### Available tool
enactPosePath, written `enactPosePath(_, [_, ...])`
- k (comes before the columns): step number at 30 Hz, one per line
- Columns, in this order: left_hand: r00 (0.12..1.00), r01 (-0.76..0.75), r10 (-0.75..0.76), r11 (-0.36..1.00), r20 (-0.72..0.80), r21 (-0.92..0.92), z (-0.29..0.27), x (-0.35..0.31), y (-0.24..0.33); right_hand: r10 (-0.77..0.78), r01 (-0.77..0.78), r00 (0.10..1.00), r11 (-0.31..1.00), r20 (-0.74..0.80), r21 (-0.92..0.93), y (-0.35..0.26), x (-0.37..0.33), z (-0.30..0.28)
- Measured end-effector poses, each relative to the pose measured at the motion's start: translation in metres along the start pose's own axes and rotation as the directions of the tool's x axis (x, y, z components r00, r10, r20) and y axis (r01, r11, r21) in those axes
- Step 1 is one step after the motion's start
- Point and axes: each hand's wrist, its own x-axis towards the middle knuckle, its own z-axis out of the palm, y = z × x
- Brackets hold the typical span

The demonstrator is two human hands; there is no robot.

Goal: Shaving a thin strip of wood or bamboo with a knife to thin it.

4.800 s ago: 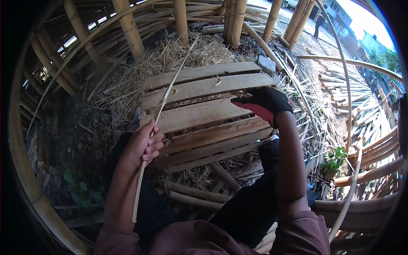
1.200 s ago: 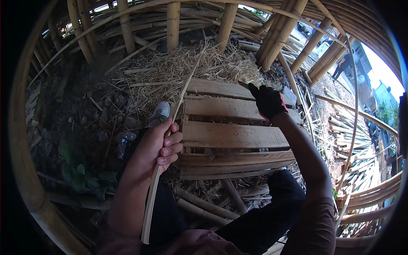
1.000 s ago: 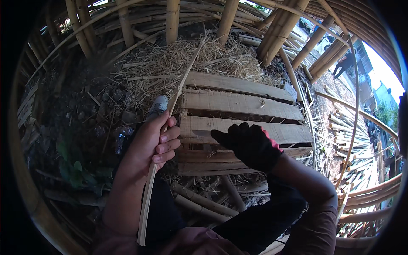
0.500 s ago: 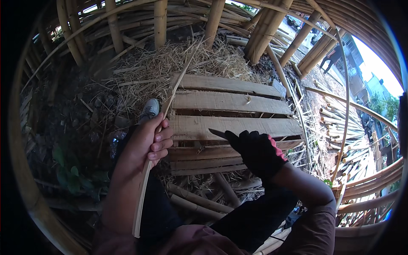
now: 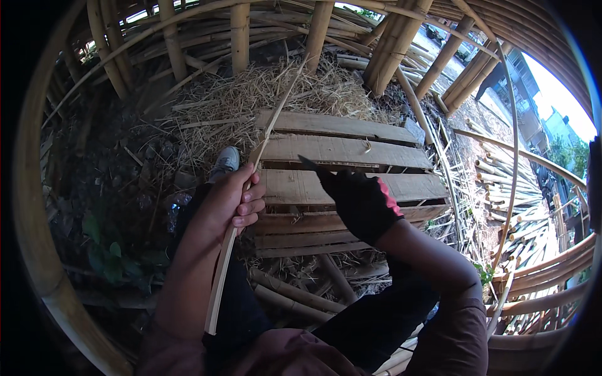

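Left hand [image 5: 237,199] grasps bamboo strip [image 5: 222,279]; gloved right hand [image 5: 364,203] clasps knife [image 5: 310,164], blade apart, right of left fingers [image 5: 252,207]. Any cut best runs away from those.

bamboo posts [image 5: 240,37] upright | straw [image 5: 338,94] on dark ground [image 5: 135,141] | poles [image 5: 505,188] piled right | bright sky [image 5: 557,94]

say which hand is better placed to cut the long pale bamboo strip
Likely the right: this black-and-red gloved hand holds a dark pointed knife near the strip, which the bare left hand grips.
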Motion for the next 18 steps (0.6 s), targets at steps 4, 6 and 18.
enactPosePath(4, [0.999, 0.032, -0.032, 0.999, 0.040, 0.020, -0.002, 0.011, -0.006, -0.124, 0.116, 0.992, 0.961, 0.017, 0.250, -0.012, 0.002, 0.017])
enactPosePath(6, [1.000, 0.028, -0.028, 1.000, 0.010, -0.006, -0.005, 0.004, -0.003, -0.052, 0.024, 0.987, 0.983, 0.153, 0.182, 0.009, -0.006, 0.025])
enactPosePath(18, [0.998, 0.013, -0.015, 0.999, 0.066, 0.036, 0.008, -0.005, 0.002, 0.176, -0.157, 0.978, 0.975, 0.115, -0.159, 0.115, -0.040, 0.010])
